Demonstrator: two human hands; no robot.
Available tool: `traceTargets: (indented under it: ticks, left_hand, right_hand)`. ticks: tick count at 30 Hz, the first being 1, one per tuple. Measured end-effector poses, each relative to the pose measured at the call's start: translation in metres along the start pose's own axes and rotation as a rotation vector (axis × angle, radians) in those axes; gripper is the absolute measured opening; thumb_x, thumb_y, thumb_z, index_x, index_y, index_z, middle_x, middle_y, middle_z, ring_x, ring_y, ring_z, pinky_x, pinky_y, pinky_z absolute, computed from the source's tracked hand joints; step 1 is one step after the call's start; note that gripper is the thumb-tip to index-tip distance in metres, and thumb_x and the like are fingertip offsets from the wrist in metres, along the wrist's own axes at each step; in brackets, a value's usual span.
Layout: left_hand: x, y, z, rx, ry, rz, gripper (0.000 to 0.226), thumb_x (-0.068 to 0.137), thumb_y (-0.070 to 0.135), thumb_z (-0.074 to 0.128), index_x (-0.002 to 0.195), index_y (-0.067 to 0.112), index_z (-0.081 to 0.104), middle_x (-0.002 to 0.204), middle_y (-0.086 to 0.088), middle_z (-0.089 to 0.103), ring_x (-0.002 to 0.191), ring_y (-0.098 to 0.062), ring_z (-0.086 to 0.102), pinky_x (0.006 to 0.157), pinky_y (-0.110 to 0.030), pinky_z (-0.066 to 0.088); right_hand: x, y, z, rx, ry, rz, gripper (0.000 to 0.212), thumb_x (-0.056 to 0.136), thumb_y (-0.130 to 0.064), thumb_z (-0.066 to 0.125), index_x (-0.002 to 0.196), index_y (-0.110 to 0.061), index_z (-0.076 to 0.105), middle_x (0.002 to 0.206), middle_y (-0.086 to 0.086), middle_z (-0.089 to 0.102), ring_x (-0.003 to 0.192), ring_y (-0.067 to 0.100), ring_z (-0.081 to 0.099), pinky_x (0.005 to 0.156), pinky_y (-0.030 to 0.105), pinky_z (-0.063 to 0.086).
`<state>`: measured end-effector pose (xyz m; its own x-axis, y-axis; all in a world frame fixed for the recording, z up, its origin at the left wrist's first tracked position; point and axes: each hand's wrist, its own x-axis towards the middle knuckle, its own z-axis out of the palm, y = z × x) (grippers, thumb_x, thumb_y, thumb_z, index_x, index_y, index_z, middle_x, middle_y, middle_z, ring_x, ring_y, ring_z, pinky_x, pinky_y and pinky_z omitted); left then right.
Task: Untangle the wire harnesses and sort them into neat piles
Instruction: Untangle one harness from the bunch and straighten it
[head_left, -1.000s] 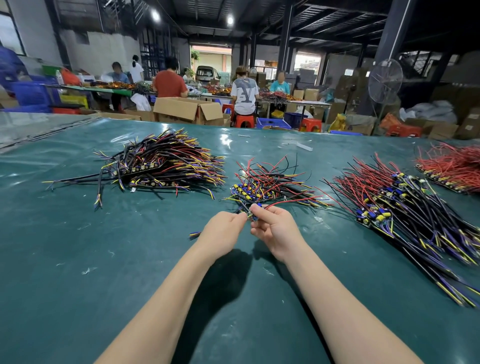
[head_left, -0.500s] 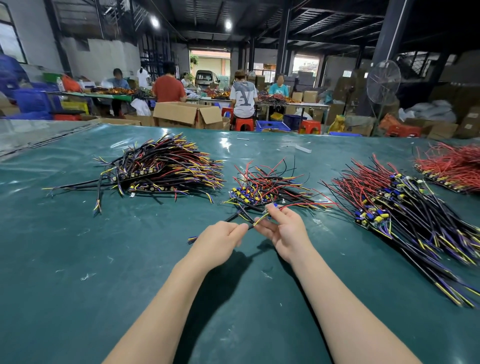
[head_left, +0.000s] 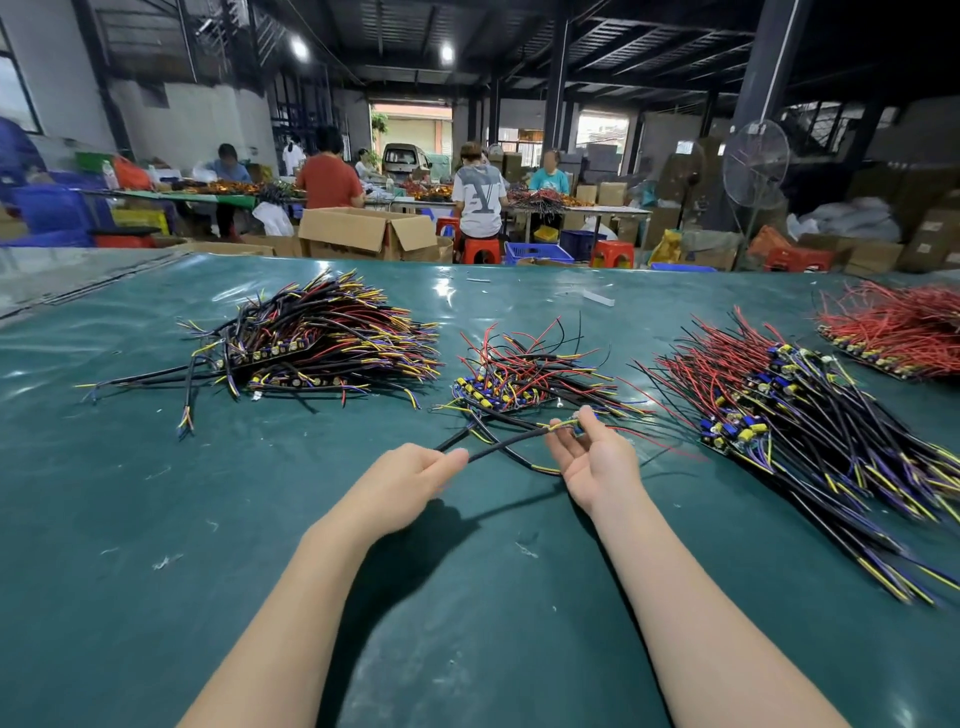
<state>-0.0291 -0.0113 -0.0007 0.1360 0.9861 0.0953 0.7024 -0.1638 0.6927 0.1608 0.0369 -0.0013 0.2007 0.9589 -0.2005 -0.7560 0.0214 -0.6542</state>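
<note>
The left grip (head_left: 415, 480) pinches a black cable (head_left: 506, 443). The right grip (head_left: 597, 462), palm up, pinches its other end; a wire tangle (head_left: 519, 374) lies just beyond.

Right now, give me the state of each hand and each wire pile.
left hand, pinches one end of the held harness.
right hand, pinches its other end.
held harness, stretched between both hands.
middle pile, loose and tangled.
left pile, stacked, roughly aligned.
right pile, stacked, roughly aligned.
far-right red pile, stacked, partly out of frame.
</note>
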Motion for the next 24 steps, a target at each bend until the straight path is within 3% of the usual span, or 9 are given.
traceTargets:
  ticks: [2, 5, 8, 11, 13, 16, 20, 22, 24]
  left_hand:
    - [0.000, -0.003, -0.009, -0.166, -0.014, 0.018, 0.054, 0.097, 0.038, 0.041, 0.046, 0.020, 0.041, 0.038, 0.009, 0.028, 0.038, -0.006, 0.026, 0.044, -0.019, 0.024]
    - [-0.003, -0.003, -0.019, -0.455, -0.125, 0.009, 0.058, 0.096, 0.034, 0.041, 0.041, 0.021, 0.050, 0.037, 0.011, 0.023, 0.036, -0.005, 0.020, 0.041, -0.015, 0.023]
    - [-0.008, -0.003, -0.019, -0.577, -0.285, -0.082, 0.057, 0.095, 0.032, 0.044, 0.040, 0.018, 0.051, 0.040, 0.010, 0.025, 0.038, -0.006, 0.020, 0.040, -0.014, 0.023]
    - [-0.008, -0.005, -0.022, -0.644, -0.243, -0.172, 0.053, 0.092, 0.030, 0.048, 0.041, 0.018, 0.055, 0.042, 0.009, 0.029, 0.038, -0.005, 0.023, 0.040, -0.013, 0.021]
    - [-0.009, -0.004, -0.025, -0.671, -0.191, -0.147, 0.050, 0.088, 0.029, 0.051, 0.040, 0.017, 0.054, 0.041, 0.009, 0.027, 0.037, -0.004, 0.020, 0.039, -0.013, 0.019]
    - [-0.012, 0.003, -0.028, -0.794, -0.292, -0.054, 0.040, 0.078, 0.028, 0.058, 0.040, 0.016, 0.054, 0.039, 0.009, 0.027, 0.035, -0.003, 0.020, 0.037, -0.012, 0.021]
    - [-0.020, 0.002, -0.041, -0.602, -0.470, -0.117, 0.028, 0.085, 0.026, 0.059, 0.061, 0.017, 0.071, 0.050, 0.007, 0.047, 0.044, -0.005, 0.040, 0.045, -0.015, 0.037]
    - [-0.022, -0.001, -0.049, -0.454, -0.374, -0.218, 0.027, 0.090, 0.021, 0.057, 0.071, 0.016, 0.074, 0.062, 0.005, 0.059, 0.054, -0.007, 0.050, 0.054, -0.019, 0.046]
    - [-0.019, -0.002, -0.052, -0.382, -0.113, -0.289, 0.021, 0.090, 0.019, 0.055, 0.077, 0.016, 0.071, 0.074, 0.003, 0.064, 0.069, -0.012, 0.054, 0.064, -0.023, 0.046]
  right_hand:
    - [0.002, -0.004, -0.002, 0.014, 0.025, -0.008, 0.022, 0.095, -0.007, 0.048, 0.073, -0.007, 0.044, 0.073, 0.008, 0.045, 0.050, 0.019, 0.060, 0.037, 0.025, 0.050]
    - [0.002, -0.002, -0.001, -0.050, -0.022, -0.046, 0.022, 0.095, -0.007, 0.048, 0.073, -0.009, 0.043, 0.073, 0.007, 0.046, 0.039, 0.011, 0.059, 0.039, 0.025, 0.051]
    - [0.001, -0.001, 0.001, -0.053, -0.046, -0.065, 0.022, 0.094, -0.008, 0.049, 0.073, -0.009, 0.045, 0.070, 0.007, 0.048, 0.040, 0.010, 0.060, 0.040, 0.025, 0.051]
    - [0.001, -0.005, 0.000, 0.007, -0.050, -0.083, 0.021, 0.094, -0.008, 0.049, 0.073, -0.008, 0.045, 0.069, 0.007, 0.047, 0.040, 0.011, 0.060, 0.041, 0.026, 0.052]
    - [0.000, -0.004, 0.000, 0.018, -0.047, -0.100, 0.021, 0.094, -0.007, 0.049, 0.074, -0.008, 0.044, 0.071, 0.008, 0.047, 0.041, 0.010, 0.060, 0.041, 0.026, 0.053]
    - [-0.001, 0.000, 0.001, 0.014, -0.027, -0.114, 0.019, 0.093, -0.007, 0.051, 0.075, -0.008, 0.044, 0.073, 0.008, 0.050, 0.040, 0.009, 0.060, 0.041, 0.024, 0.052]
    - [-0.005, -0.006, -0.001, 0.043, -0.064, -0.061, 0.019, 0.093, -0.008, 0.051, 0.074, -0.009, 0.048, 0.049, 0.000, 0.060, 0.042, 0.009, 0.062, 0.039, 0.021, 0.049]
    - [-0.008, -0.005, 0.000, 0.009, -0.107, -0.028, 0.019, 0.093, -0.007, 0.050, 0.074, -0.009, 0.048, 0.044, -0.001, 0.059, 0.042, 0.010, 0.062, 0.040, 0.021, 0.050]
    - [-0.014, 0.002, 0.005, -0.037, -0.135, -0.007, 0.020, 0.093, -0.006, 0.050, 0.073, -0.009, 0.047, 0.045, 0.000, 0.059, 0.041, 0.010, 0.061, 0.040, 0.023, 0.051]
